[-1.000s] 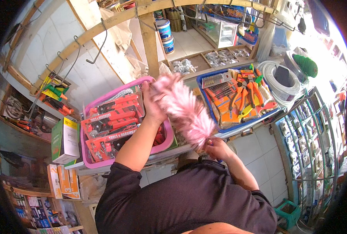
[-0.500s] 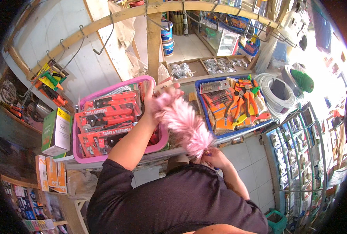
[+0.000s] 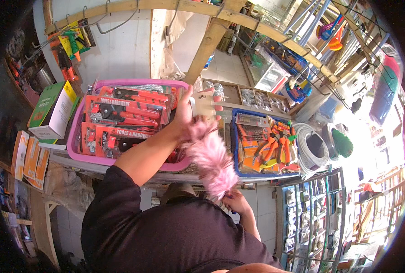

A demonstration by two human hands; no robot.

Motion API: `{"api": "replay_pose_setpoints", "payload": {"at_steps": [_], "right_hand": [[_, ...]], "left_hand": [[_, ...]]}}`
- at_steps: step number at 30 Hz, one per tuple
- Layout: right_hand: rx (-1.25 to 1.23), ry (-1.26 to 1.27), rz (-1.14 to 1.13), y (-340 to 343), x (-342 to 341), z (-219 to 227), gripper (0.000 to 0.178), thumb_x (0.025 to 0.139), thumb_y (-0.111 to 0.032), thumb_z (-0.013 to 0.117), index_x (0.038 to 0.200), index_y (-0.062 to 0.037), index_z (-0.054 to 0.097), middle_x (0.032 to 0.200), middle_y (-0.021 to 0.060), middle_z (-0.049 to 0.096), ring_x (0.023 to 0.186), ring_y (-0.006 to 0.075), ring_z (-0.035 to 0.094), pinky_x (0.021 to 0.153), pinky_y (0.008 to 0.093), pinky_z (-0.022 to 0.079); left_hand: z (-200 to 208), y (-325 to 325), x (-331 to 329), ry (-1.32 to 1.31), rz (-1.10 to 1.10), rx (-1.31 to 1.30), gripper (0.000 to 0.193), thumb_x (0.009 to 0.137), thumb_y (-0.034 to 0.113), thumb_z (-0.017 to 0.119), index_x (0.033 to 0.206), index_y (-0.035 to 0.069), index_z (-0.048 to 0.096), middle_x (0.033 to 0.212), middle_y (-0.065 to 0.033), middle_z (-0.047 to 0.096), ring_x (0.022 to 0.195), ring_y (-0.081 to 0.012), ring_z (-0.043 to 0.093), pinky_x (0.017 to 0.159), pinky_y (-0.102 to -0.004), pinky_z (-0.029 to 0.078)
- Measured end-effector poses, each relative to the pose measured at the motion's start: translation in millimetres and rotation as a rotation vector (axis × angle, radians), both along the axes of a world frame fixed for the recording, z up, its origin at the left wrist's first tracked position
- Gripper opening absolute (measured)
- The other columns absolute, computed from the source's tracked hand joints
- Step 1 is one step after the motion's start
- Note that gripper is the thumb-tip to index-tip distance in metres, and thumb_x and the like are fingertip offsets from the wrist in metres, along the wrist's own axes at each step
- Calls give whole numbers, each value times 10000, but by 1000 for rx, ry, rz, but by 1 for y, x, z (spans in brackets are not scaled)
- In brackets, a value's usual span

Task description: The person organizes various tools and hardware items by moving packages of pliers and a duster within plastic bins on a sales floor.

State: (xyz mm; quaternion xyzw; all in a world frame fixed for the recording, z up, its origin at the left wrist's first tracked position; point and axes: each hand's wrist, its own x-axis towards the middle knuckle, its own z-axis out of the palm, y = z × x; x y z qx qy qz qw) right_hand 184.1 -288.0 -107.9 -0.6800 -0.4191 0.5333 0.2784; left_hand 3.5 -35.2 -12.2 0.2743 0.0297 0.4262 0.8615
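A pink feather duster (image 3: 213,157) with darker flecks slants across my front, in front of the counter. My right hand (image 3: 239,203) is closed round its handle end, close to my body. Its fluffy far end brushes against my left hand (image 3: 184,111). That left hand holds up a flat beige card with a hang hole (image 3: 204,105), thumb along its left side and fingertips showing past its right edge. What is fixed to the card's lower part is hidden by the duster. My left forearm passes over the pink basket (image 3: 75,144), which holds several red-handled tools in carded packs (image 3: 127,111).
Right of the duster stands a blue tray (image 3: 266,174) of pliers and packets, then rolls of white cable (image 3: 308,152). Boxes (image 3: 52,109) sit at the left. A wooden beam with hooks (image 3: 257,25) crosses above. Behind lies a divided wooden tray (image 3: 282,108) of small packets.
My view has turned, shifting the surroundings. The duster's far end has dropped lower against my left hand, so the beige card shows more plainly. Both hands keep their hold.
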Motion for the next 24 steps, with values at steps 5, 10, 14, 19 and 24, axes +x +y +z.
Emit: {"api": "replay_pose_setpoints", "payload": {"at_steps": [5,10,14,19,24], "right_hand": [[-36,59,-14,-6,4,-25,59,768,-90,590,746,-44,559,525,15,492,411,92,447,371,239,324],[55,31,-31,0,-10,-13,101,804,-114,592,752,-38,549,538,21,489,414,105,448,375,238,328],[73,75,-35,6,-13,-15,79,751,-77,577,745,-11,534,534,31,493,421,103,460,385,251,343],[113,150,-47,22,-22,-1,134,809,-120,583,732,-24,529,537,26,489,427,104,454,387,251,349],[70,237,47,33,-28,-15,122,807,-124,593,736,-34,550,517,13,469,418,99,437,379,240,333]], "left_hand": [[4,-1,0,-46,-54,-102,632,900,559,297,1208,29,451,1040,-171,584,911,-326,591,795,-501,476],[-3,0,0,-64,-78,-77,621,890,557,337,1187,29,474,1058,-168,579,940,-332,586,829,-529,458],[-3,2,1,21,-135,10,662,886,573,325,1235,24,449,1110,-183,556,992,-344,565,876,-512,444],[15,-9,5,-64,-204,-152,678,885,582,323,1209,11,489,1157,-182,547,1069,-316,525,960,-477,381],[3,5,-5,-262,-493,103,732,876,608,305,1235,-14,449,1184,-176,532,1115,-319,493,996,-425,353]]}}
